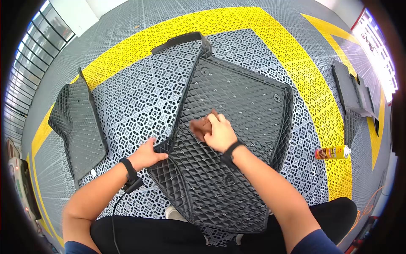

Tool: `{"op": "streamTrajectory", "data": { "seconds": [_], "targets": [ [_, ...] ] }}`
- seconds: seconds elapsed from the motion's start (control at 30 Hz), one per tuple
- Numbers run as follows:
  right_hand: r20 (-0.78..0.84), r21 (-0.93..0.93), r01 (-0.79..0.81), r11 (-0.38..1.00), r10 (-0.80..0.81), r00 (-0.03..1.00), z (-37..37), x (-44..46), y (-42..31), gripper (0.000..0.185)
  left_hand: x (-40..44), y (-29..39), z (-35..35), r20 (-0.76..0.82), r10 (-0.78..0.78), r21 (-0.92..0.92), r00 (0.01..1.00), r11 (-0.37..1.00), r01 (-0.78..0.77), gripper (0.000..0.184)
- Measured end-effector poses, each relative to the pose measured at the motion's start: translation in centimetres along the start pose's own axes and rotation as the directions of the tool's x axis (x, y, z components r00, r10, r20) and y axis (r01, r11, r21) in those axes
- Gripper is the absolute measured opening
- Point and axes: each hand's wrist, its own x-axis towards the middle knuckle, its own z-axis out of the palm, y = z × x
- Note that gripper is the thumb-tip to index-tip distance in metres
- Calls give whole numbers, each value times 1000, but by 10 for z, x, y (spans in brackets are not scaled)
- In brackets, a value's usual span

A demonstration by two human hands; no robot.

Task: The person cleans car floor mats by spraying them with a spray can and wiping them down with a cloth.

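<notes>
A large black quilted car floor mat point(237, 93) lies in front of me on the tiled floor, its near end between my legs. My right hand point(222, 132) is closed around a brown cloth point(201, 128) that rests on the mat's middle; the cloth is slightly blurred. At the mat's left edge, my left hand point(149, 156) grips the raised rim, thumb on top; the other fingers are partly hidden. Both wrists wear black bands, and a cable runs down from the left one.
Another quilted mat point(82, 127) lies to the left. On the right, a yellow spray can point(333, 152) lies on its side, with more dark mat pieces point(353, 93) beyond it. A yellow floor stripe point(292, 63) curves around the work area. An orange cable point(367, 207) trails at lower right.
</notes>
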Motion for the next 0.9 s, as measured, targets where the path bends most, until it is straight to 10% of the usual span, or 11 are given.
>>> {"op": "streamTrajectory", "data": {
  "seconds": [0.1,0.27,0.43,0.6,0.67,0.7,0.77,0.83,0.87,0.9],
  "targets": [
    [-54,-130,-81,988,75,996,48,26,15,67,24,-46,-8,546,-23,-539,837,756,372,50],
    [-154,-77,-50,996,38,987,113,32,8,68,27,-92,24,518,77,-618,852,722,310,50],
    [379,-2,274,962,-253,890,114,1,-52,44,33,-109,36,461,85,-648,883,712,270,41],
    [475,252,161,954,-267,839,133,-64,-77,34,36,-136,57,379,109,-639,919,749,174,49],
    [769,274,56,960,-254,586,118,-89,-84,34,25,-138,66,371,61,-655,927,724,215,52],
    [920,273,-163,948,-207,334,115,-106,-83,37,22,-137,66,373,60,-653,926,725,217,52],
    [856,488,-43,872,-488,-170,148,-136,-66,54,14,-126,58,416,85,-704,905,660,262,49],
    [868,476,-111,873,-444,224,82,-109,-53,58,14,-122,56,426,90,-751,900,591,296,46],
    [753,499,194,844,-534,384,52,-77,-57,55,8,-120,57,426,27,-731,904,599,327,45],
    [580,252,164,954,-285,763,10,-66,-71,51,7,-115,55,423,-29,-708,906,614,350,43]
  ]
}}
